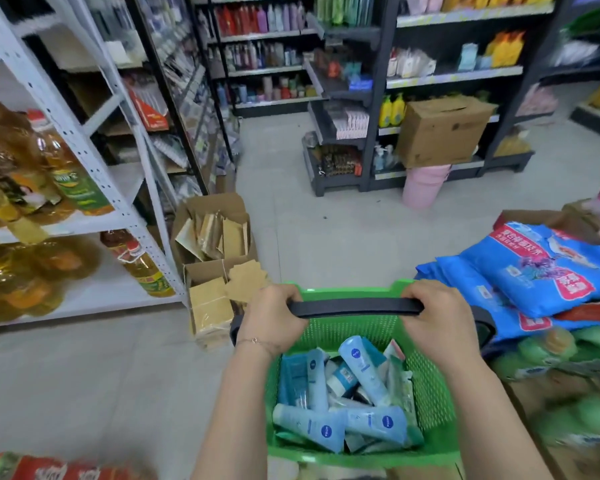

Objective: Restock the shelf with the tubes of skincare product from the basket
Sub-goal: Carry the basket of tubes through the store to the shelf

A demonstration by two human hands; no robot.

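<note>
A green perforated plastic basket (430,393) is held over a pale grey tiled floor (343,230) by its black bar handle (355,307), which is gripped at both ends. The left hand (271,317) is curled over the left end of the handle, the fingers wrapped down round the bar, and a thin bracelet (253,340) is worn at that wrist. The right hand (437,323) is closed round the right end in the same way, knuckles up. A bare stretch of bar is left between the two hands. The light-blue skincare tubes (361,368) are piled loosely inside the basket, below the handle and on the person's side of the grip, and are touched by neither hand. One tube is propped slantwise near the middle of the basket. Two more, marked with round dark-blue logos, are laid flat along the near edge, one toward each near corner, and others are stood against the left wall. Small white and pale-green packets are mixed in among them. Left of the basket, open brown cardboard boxes of tan packets (215,230) are set on the floor beside a white metal rack (125,216) loaded with bottles of golden cooking oil (66,181). To the right, blue printed bags (541,268) are stacked. Across the floor a dark shelving unit (371,98) stocked with bottles is seen, and against it a closed brown cardboard carton (440,129) is rested on a stack of pink buckets (423,185).
</note>
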